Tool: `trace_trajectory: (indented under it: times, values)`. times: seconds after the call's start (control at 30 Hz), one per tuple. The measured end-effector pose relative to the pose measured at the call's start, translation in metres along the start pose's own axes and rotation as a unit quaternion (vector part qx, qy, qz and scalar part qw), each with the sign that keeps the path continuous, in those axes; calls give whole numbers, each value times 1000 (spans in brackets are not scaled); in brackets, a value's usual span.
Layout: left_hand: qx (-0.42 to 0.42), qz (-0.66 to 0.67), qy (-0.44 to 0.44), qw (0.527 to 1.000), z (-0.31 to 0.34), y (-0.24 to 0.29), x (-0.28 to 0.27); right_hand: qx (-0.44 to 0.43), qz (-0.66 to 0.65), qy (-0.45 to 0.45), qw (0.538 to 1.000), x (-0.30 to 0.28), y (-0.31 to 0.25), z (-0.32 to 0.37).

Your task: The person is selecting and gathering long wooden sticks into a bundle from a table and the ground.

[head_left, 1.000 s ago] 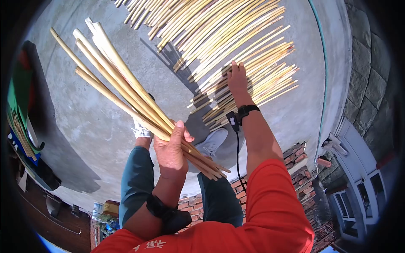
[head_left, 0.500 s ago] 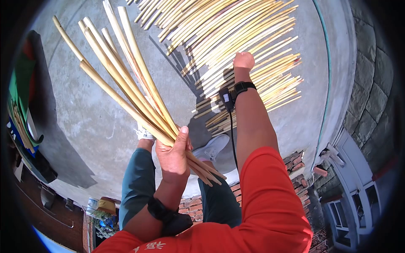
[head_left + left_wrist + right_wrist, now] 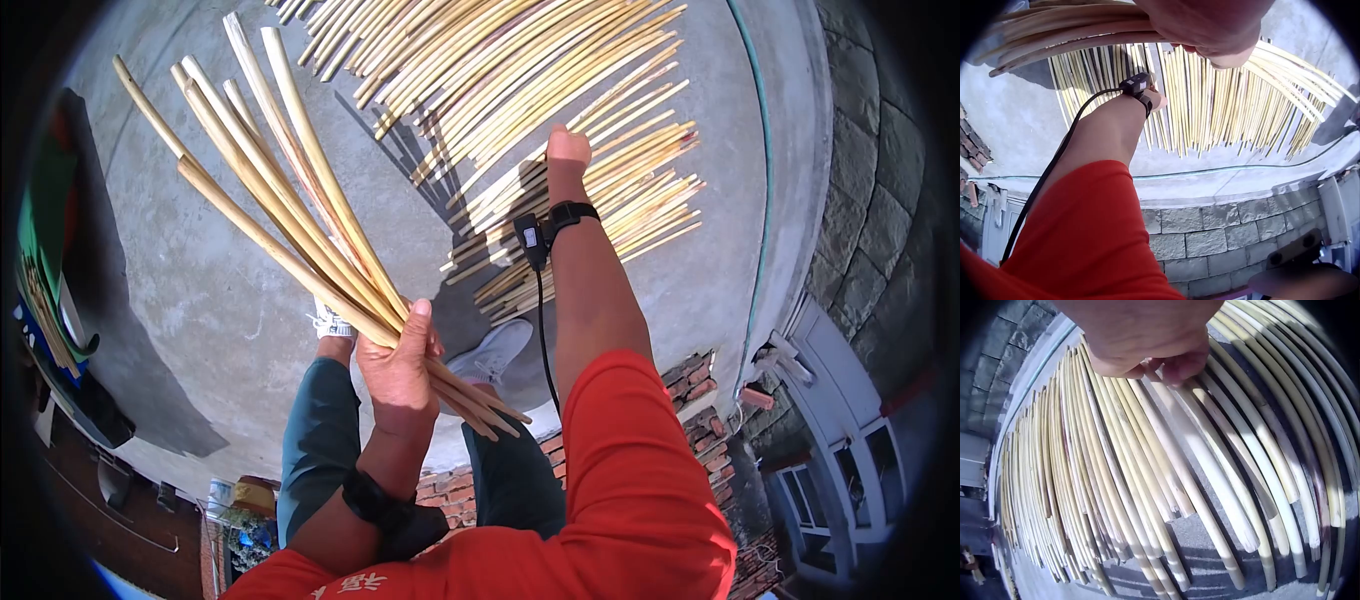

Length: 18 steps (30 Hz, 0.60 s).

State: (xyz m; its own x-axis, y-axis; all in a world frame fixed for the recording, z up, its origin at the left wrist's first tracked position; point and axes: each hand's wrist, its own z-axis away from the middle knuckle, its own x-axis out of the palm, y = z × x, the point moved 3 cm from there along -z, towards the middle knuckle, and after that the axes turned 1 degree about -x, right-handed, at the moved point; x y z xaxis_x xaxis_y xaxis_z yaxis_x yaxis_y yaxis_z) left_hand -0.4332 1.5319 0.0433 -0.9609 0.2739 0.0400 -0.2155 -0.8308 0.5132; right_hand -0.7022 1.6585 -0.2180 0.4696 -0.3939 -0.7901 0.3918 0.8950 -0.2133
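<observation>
My left hand [image 3: 396,372] grips a bundle of long, pale peeled sticks [image 3: 262,168] near their lower ends, thumb laid along the top. The bundle fans out toward the upper left, and its short ends stick out below the fist. My right hand [image 3: 568,150] is low over the sticks [image 3: 520,75] spread side by side on the ground. In the right wrist view the curled fingers [image 3: 1188,365] pinch a pale stick [image 3: 1210,469] among the row, partly hidden beneath the hand.
Grey concrete ground [image 3: 215,260] lies under the sticks. A green hose [image 3: 762,130] runs along the right, before a stone block wall [image 3: 868,200]. White shoes [image 3: 495,350] stand close below the row. A black cable [image 3: 545,330] hangs from the right wrist device.
My right hand has drawn back from reaching with extended fingers to a curled shape over the row. The left bundle has spread wider, and one more stick shows among its tips.
</observation>
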Motion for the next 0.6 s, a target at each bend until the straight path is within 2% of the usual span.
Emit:
trace_trajectory:
  times: [0.07,0.1,0.13,0.2,0.23,0.33,0.37,0.4,0.47,0.53,0.6]
  values:
    - [1,-2,-6,1000,0,-1,1,28,-219,1,975,-3,8,7]
    - [2,-3,-4,1000,0,-1,1,79,-339,-28,937,-5,7,17]
    - [3,-4,0,1000,0,-2,1,79,-339,-29,937,-4,11,14]
    - [0,-6,-2,1000,1,-2,2,120,-342,113,925,-11,23,14]
    - [-2,-7,-6,1000,1,-2,3,99,-318,188,924,-14,26,17]
    - [0,-12,-3,1000,2,-2,3,124,-334,147,923,-12,46,-2]
    - [0,-14,-2,1000,2,-2,3,109,-392,167,898,-2,54,-12]
    - [-2,-22,-2,1000,2,-2,3,112,-392,165,898,-4,52,-8]
    - [-3,-33,-1,999,2,-2,2,100,-372,57,921,-8,38,4]
    - [-1,-40,-8,999,2,-3,0,95,-391,79,912,2,39,-3]
    - [3,-39,-10,999,2,-4,0,59,-239,88,965,3,39,-13]
